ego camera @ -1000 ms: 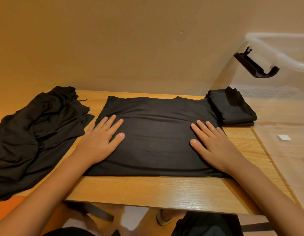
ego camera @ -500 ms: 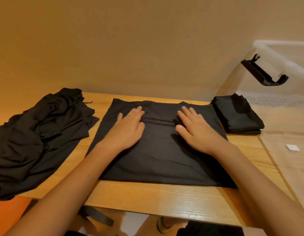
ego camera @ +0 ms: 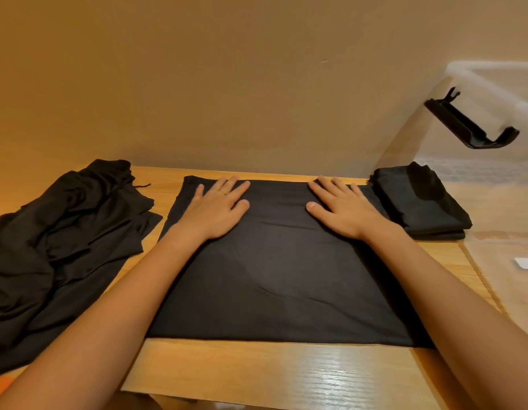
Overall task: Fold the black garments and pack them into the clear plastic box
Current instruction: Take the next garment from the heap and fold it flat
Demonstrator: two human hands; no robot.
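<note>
Plain black garment (ego camera: 280, 270), black crumpled pile (ego camera: 58, 238), black folded stack (ego camera: 419, 202), light wood-grain table (ego camera: 271, 377), beige wall (ego camera: 227, 84)

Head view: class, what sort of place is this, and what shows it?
Probably a home laundry corner: a wooden table against a plain wall, a heap of black clothes, a clear plastic storage box.

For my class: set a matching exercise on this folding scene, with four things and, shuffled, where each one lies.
Things
1 spread garment
2 crumpled pile
3 folded garment
4 black latch

Places
A high on the clear box
B left end of the table
C flat under the left hand and right hand
D just right of the spread garment

Pairs: 1-C, 2-B, 3-D, 4-A
</note>
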